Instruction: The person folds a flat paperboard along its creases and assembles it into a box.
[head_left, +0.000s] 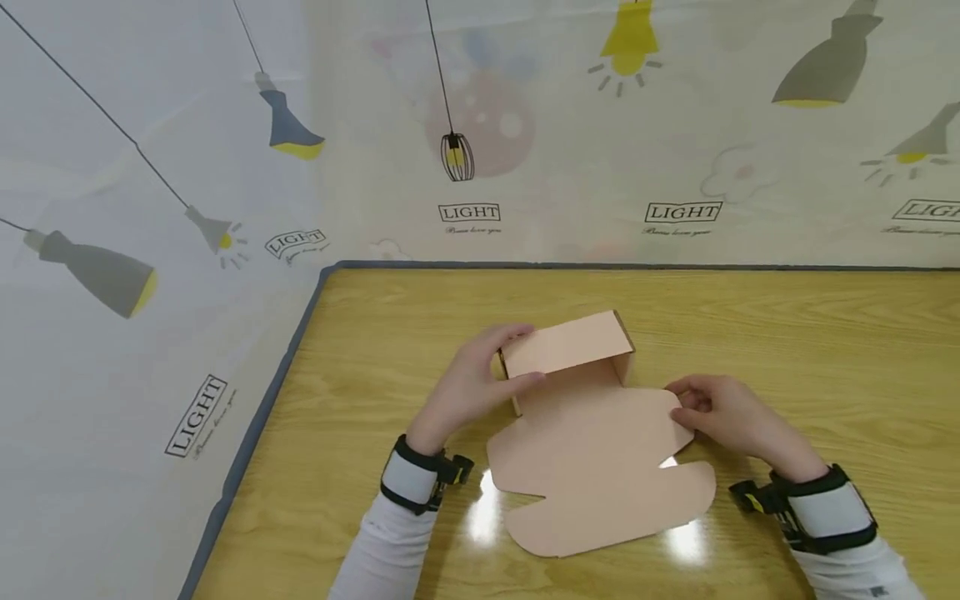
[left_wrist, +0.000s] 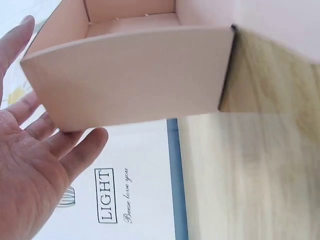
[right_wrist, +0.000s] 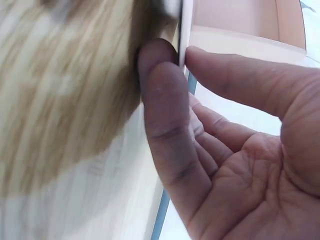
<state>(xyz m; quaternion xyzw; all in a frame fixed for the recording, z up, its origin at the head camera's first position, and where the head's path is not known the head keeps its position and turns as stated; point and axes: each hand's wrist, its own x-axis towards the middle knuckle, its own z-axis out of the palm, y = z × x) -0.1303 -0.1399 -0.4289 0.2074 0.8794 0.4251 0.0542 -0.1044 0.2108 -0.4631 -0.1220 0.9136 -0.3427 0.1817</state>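
A pinkish-tan cardboard box [head_left: 568,342] is partly folded, its tray-like body at the far side and its lid with rounded flaps [head_left: 600,450] spread toward me. My left hand [head_left: 465,379] grips the body's left end, thumb on the near edge and fingers over the far edge. In the left wrist view the end wall [left_wrist: 130,80] faces the palm, and the inside shows above it. My right hand [head_left: 738,421] pinches the lid's right side flap between thumb and fingers. Up close in the right wrist view, thumb and fingertips [right_wrist: 167,85] meet at the thin cardboard edge [right_wrist: 185,35].
The box is over a glossy wood-grain table [head_left: 360,375], with bright reflections near the lid. Behind and to the left hangs a pale cloth [head_left: 570,192] printed with lamps and the word LIGHT. A dark blue strip [head_left: 525,265] runs along the table's edge. Both wrists wear strapped bands [head_left: 828,508].
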